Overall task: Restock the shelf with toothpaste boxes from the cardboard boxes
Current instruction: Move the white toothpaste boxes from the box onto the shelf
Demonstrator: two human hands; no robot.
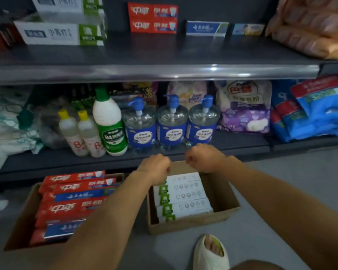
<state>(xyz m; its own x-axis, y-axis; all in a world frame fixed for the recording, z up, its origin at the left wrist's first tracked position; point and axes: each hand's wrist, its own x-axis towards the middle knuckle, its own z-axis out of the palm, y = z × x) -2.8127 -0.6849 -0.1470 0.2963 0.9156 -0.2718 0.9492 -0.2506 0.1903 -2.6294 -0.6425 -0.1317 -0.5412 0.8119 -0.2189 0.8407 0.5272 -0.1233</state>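
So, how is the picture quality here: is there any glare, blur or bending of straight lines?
Head view: bright glare spots on the metal shelf edge; that edge bows from wide-angle distortion; the blue packs at right and the white-and-green boxes on the top shelf look smeared; the light is dim overall, darker at the corners.

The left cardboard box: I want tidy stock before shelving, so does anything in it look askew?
Yes. The left cardboard box holds red toothpaste boxes and blue ones mixed together, lying at uneven angles, unlike the white ones, stacked neatly.
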